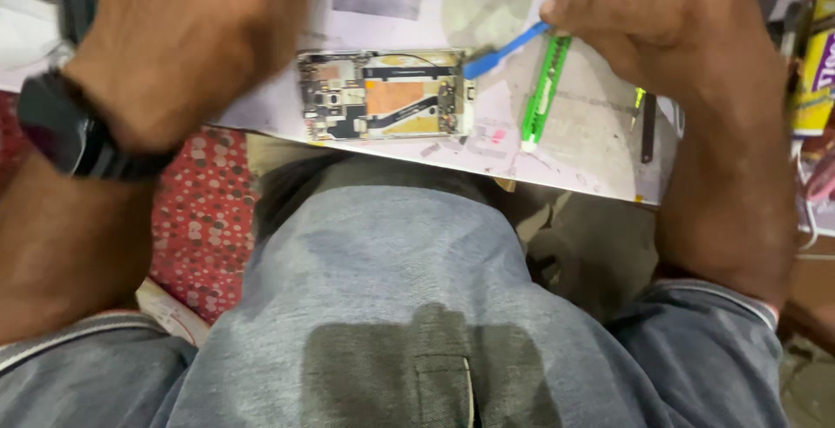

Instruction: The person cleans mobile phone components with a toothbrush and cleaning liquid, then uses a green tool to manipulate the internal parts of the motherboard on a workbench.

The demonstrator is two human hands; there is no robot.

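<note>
The right hand (674, 32) is clamped on a blue pry tool (504, 52), its tip touching the opened phone (387, 95). The left hand (187, 41) hovers left of the phone; its grip cannot be told.

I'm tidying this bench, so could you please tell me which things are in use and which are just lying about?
In use: opened phone; blue pry tool, held in right hand.
Lying about: green tool; black tweezers; yellow tube.

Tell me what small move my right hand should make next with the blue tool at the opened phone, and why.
Probably ease the blue tool a little further along the opened phone. Its flat tip already meets the phone's right end, the right hand grips the handle, and the left hand hovers blurred above the left end, apparently not pressing on the phone.
</note>
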